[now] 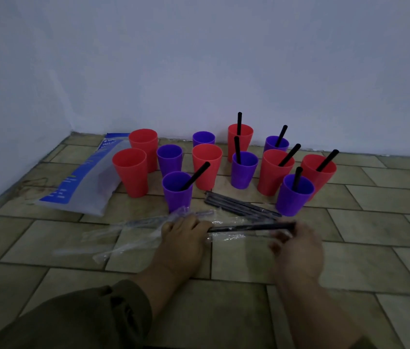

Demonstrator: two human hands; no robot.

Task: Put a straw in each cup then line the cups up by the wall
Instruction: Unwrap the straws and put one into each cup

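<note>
The tan tiled floor point(350, 248) meets a pale wall point(199, 59) far beyond both hands. A blue and clear plastic bag point(85, 185) lies past the left hand point(186, 231). Red and purple plastic cups point(133, 177) stand beyond the hands, seven holding straws. Loose black straws point(241, 205) lie just past the right hand point(297, 245). Each hand grips one end of a black plastic straw point(252, 227).

We log six red cups point(130, 172) and six purple cups point(176, 192), each a single plain colour; straws point(196, 175) read black throughout; wall point(199, 59) a flat pale blue-white; floor point(350, 222) in beige-olive tiles laid brick-fashion, with dark grout lines between; bag point(78, 187) clear, with a blue panel and white lettering; wrappers point(123, 238) colourless and glinting; sleeve point(93, 313) dull olive-brown.
</note>
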